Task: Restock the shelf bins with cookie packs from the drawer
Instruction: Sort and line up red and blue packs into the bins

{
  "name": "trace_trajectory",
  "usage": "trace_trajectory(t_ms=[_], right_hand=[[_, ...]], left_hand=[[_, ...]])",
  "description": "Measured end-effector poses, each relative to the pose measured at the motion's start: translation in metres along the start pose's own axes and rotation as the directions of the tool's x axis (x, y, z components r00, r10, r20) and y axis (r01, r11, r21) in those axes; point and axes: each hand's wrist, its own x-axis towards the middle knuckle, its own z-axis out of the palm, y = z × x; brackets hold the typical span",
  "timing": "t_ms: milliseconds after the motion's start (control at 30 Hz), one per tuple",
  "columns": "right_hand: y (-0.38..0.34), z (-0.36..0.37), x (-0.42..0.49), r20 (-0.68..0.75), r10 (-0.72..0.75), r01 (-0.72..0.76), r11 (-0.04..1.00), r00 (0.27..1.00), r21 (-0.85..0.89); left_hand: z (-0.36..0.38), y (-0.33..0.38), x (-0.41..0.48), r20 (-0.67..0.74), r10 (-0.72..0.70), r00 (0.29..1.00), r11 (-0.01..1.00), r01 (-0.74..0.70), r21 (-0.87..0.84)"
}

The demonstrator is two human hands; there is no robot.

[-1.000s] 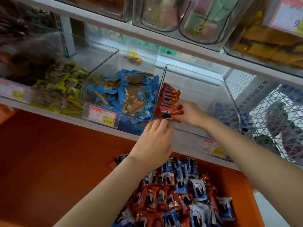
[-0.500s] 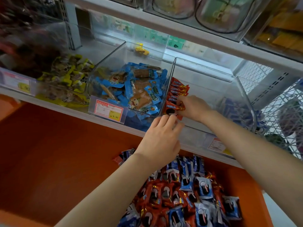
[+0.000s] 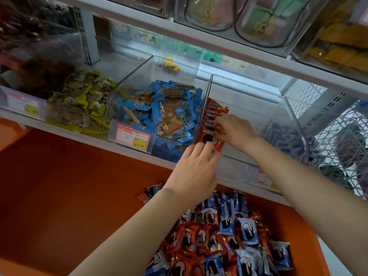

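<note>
A row of red cookie packs (image 3: 211, 124) stands on edge, faces forward, tight against the left wall of the clear shelf bin (image 3: 256, 108) at centre right of the frame. The rest of that bin's floor is bare. In the lower right, the orange drawer (image 3: 295, 223) is open and holds a loose heap of red and blue cookie packs (image 3: 219, 242).

There is a single view, from a camera worn on the person's head. It faces forward and down at the shelf (image 3: 59, 127). It sits near enough that both forearms run up from the bottom edge to the left hand (image 3: 194, 172) and right hand (image 3: 237, 130), mid-frame by the red cookie packs (image 3: 211, 120). The wide lens bends the shelf lines. The orange drawer (image 3: 59, 186) fills the lower part, and clear bins (image 3: 258, 22) on a higher shelf line the top edge.
</note>
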Motion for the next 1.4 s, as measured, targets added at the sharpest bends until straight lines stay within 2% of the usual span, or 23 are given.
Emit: trace_trajectory(t_ms=[233, 333, 400, 500, 600, 700, 800, 933, 1067, 1133, 1267, 1333, 1400], right_hand=[[-0.007, 0.000, -0.006, 0.031, -0.004, 0.002, 0.997, 1.000, 0.074], [-0.011, -0.005, -0.017, -0.004, 0.082, -0.078, 0.962, 0.997, 0.262], [-0.016, -0.016, -0.033, -0.039, 0.150, -0.120, 0.900, 0.988, 0.419], [-0.028, -0.030, -0.072, -0.052, 0.146, -0.092, 0.823, 0.988, 0.560], [-0.033, -0.027, -0.116, -0.067, 0.083, -0.040, 0.870, 0.994, 0.491], [-0.029, -0.011, -0.151, -0.162, 0.049, 0.000, 0.958, 0.986, 0.288], [-0.021, 0.006, -0.176, -0.231, 0.016, 0.020, 0.988, 0.973, 0.151], [-0.013, 0.022, -0.208, -0.295, 0.024, 0.016, 0.991, 0.955, 0.134], [-0.015, 0.045, -0.243, -0.308, -0.015, 0.079, 0.977, 0.951, 0.198], [-0.015, 0.063, -0.258, -0.275, 0.021, 0.044, 0.973, 0.961, 0.228], [-0.006, 0.104, -0.275, -0.068, 0.233, -0.184, 0.888, 0.970, 0.421], [0.004, 0.121, -0.277, 0.072, 0.277, -0.277, 0.838, 0.958, 0.470], [0.015, 0.137, -0.278, 0.230, 0.290, -0.367, 0.806, 0.929, 0.464]], left_hand=[[-0.001, 0.001, 0.002, 0.009, -0.004, 1.000, 1.000, 0.004, 0.012], [-0.001, 0.001, 0.002, 0.012, -0.001, 1.000, 1.000, 0.000, 0.026], [-0.001, 0.000, 0.002, 0.014, 0.004, 1.000, 0.999, -0.005, 0.049], [-0.002, 0.001, 0.002, 0.019, 0.008, 1.000, 0.997, -0.009, 0.078], [-0.002, 0.007, 0.001, 0.029, 0.000, 1.000, 0.994, -0.003, 0.107], [-0.004, 0.010, -0.001, 0.034, -0.012, 0.999, 0.991, 0.007, 0.135], [-0.005, 0.014, -0.004, 0.068, -0.024, 0.997, 0.985, 0.013, 0.170], [0.001, 0.022, -0.011, 0.086, -0.026, 0.996, 0.973, 0.006, 0.229], [0.013, 0.037, -0.022, 0.145, 0.122, 0.982, 0.956, -0.156, 0.248], [0.023, 0.045, -0.027, 0.197, 0.208, 0.958, 0.944, -0.250, 0.217], [0.054, 0.052, -0.038, 0.276, 0.362, 0.890, 0.907, -0.405, 0.115], [0.071, 0.053, -0.043, 0.336, 0.384, 0.860, 0.902, -0.428, 0.063], [0.092, 0.054, -0.046, 0.394, 0.343, 0.852, 0.927, -0.375, 0.003]])
